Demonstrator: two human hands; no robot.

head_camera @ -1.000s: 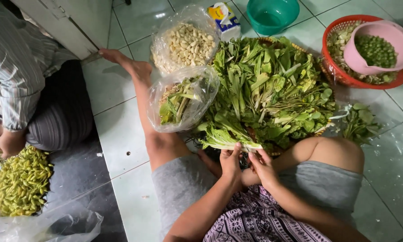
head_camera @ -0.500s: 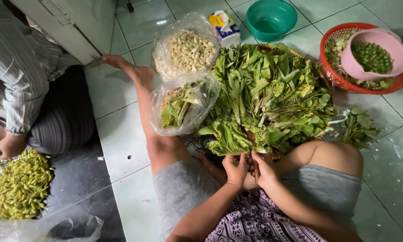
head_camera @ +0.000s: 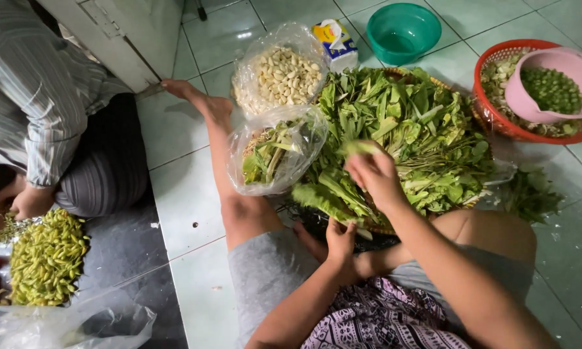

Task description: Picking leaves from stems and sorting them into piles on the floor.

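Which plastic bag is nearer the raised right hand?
The bag of green stalks and trimmings, just left of the right hand. The bag of pale peeled cloves lies farther off, beyond it.

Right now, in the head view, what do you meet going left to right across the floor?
Pile of yellow-green chillies → clear bag of leaf trimmings → right hand lifting a green leaf over the heap of greens → red basket holding a pink bowl of green peas.
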